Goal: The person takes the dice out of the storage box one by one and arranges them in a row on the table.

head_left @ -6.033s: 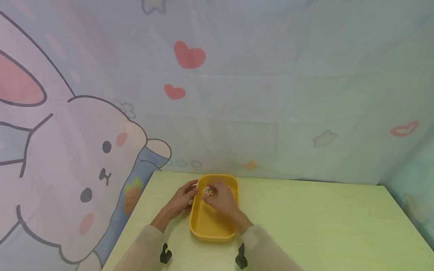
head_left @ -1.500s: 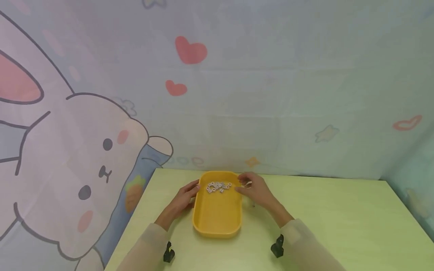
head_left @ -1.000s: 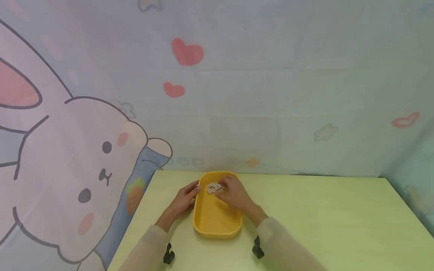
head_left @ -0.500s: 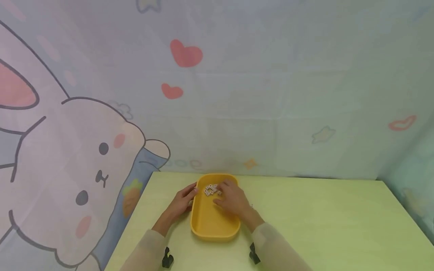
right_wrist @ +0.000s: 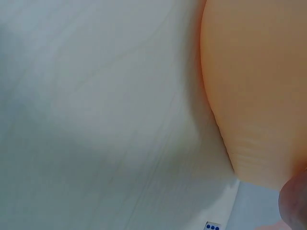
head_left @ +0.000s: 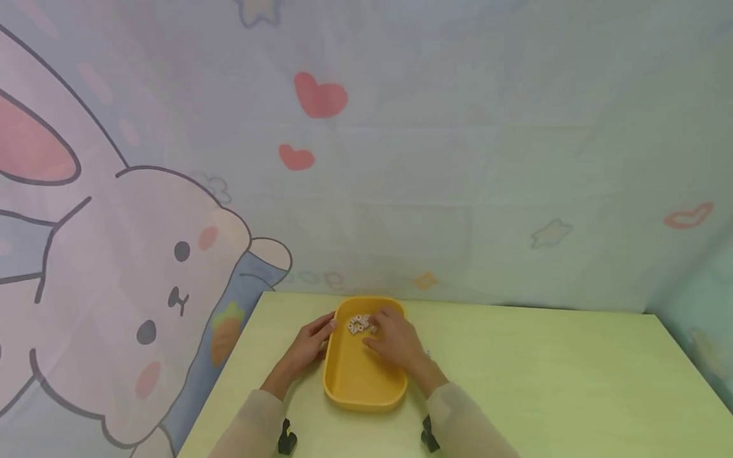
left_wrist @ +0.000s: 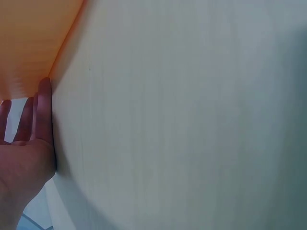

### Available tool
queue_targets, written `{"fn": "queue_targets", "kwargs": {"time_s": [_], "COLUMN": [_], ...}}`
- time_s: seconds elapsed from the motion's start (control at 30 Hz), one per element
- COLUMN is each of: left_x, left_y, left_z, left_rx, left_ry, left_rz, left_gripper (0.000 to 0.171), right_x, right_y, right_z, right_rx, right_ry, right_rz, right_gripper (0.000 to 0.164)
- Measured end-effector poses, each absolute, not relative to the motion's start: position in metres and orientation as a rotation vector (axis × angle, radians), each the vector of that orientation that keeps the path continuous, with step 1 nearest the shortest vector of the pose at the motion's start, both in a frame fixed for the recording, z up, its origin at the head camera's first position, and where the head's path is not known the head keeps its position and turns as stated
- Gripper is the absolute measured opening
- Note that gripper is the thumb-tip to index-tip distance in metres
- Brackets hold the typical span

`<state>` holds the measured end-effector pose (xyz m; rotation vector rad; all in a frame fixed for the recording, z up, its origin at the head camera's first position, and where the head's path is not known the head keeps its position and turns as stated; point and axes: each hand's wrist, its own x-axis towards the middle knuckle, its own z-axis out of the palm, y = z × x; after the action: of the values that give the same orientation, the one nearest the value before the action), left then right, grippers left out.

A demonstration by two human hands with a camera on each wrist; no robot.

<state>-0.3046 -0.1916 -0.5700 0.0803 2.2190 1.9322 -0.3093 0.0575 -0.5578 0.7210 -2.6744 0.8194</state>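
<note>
A yellow tray (head_left: 365, 381) stands on the table, with several small white dice (head_left: 356, 325) gathered at its far end. My left hand (head_left: 307, 346) grips its left side, thumb at the rim. In the left wrist view the fingers (left_wrist: 44, 110) lie straight along the orange-looking outer wall. Inside the tray, my right hand (head_left: 397, 340) hovers low by the dice, thumb and fingers spread apart. One die (head_left: 373, 330) shows in the gap between them. In the right wrist view only a bit of the hand (right_wrist: 293, 203) shows beside the tray wall.
Outside the tray, a single die (right_wrist: 212, 225) lies on the table, just past the right wrist in the head view. The pale green table (head_left: 550, 375) stretches right. A cloth backdrop (head_left: 435, 165) with a rabbit print hangs close behind it.
My right hand has gone from the tray's right rim, 1.5 seconds ago, back in over the dice, and its fingers have spread. The left hand has kept its place on the tray.
</note>
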Motion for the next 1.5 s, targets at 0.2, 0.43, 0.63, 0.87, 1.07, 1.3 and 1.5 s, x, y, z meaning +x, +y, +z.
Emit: {"fn": "queue_targets", "kwargs": {"time_s": [0.2, 0.43, 0.63, 0.87, 1.07, 1.3, 1.5], "left_x": [-0.2998, -0.3022, -0.3042, -0.3022, -0.3033, -0.3043, -0.3069], "left_y": [-0.1942, -0.1926, -0.192, -0.1925, -0.1914, -0.1926, -0.1933], "left_z": [-0.5766, -0.5775, -0.5731, -0.5711, -0.5721, -0.5739, -0.5746], "left_rx": [0.07, 0.083, 0.079, 0.074, 0.075, 0.066, 0.074], "left_ry": [2.209, 2.164, 2.211, 2.191, 2.205, 2.193, 2.228], "left_rz": [1.932, 1.96, 1.921, 1.941, 1.951, 1.949, 1.94], "left_gripper": [0.062, 0.062, 0.064, 0.062, 0.062, 0.062, 0.062], "right_x": [-0.3058, -0.3066, -0.3088, -0.3091, -0.3077, -0.3066, -0.3085], "right_y": [0.055, 0.0553, 0.0544, 0.0535, 0.0538, 0.0543, 0.0541], "right_z": [-0.5628, -0.5631, -0.5594, -0.5608, -0.5602, -0.5602, -0.5572], "right_rx": [0.717, 0.708, 0.7, 0.698, 0.694, 0.704, 0.693], "right_ry": [-2.683, -2.673, -2.677, -2.676, -2.666, -2.662, -2.662], "right_rz": [0.834, 0.801, 0.808, 0.81, 0.847, 0.861, 0.857], "right_gripper": [0.04, 0.041, 0.041, 0.04, 0.037, 0.037, 0.036]}}
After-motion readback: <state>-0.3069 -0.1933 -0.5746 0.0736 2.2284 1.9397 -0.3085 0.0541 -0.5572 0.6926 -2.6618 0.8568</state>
